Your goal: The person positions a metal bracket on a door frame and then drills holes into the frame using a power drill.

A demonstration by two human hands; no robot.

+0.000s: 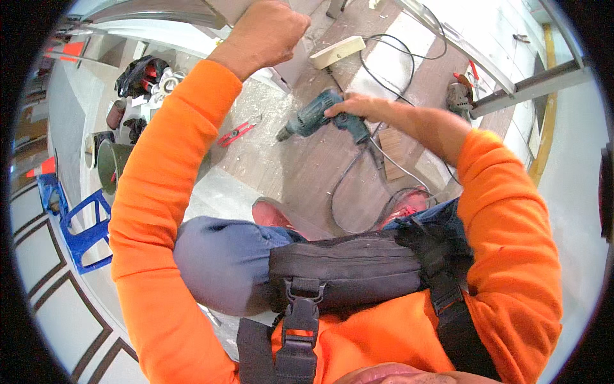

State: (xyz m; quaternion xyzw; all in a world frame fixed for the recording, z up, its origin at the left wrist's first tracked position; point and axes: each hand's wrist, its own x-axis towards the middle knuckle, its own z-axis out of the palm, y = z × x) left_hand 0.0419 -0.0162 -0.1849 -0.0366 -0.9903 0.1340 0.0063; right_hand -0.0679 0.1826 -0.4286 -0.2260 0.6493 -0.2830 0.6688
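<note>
My left hand [272,35] is raised at the top against a pale panel [220,11], its fingers curled; what they may hold is hidden. My right hand [348,107] grips a teal corded drill [310,118] by its body, bit pointing down and left above the dusty floor. Red-handled cutters [238,133] lie left of the drill. Beyond it lies a pale block [336,52], and a small wooden board [396,157] is below my right forearm. The drill's cable trails down toward my red shoes.
At left are a black bag [141,77], an olive bucket [112,166], an orange cone [41,168] and a blue plastic object [86,230]. A grinder [459,96] sits by a metal frame [505,80] at upper right. Black cables [409,70] loop over the floor.
</note>
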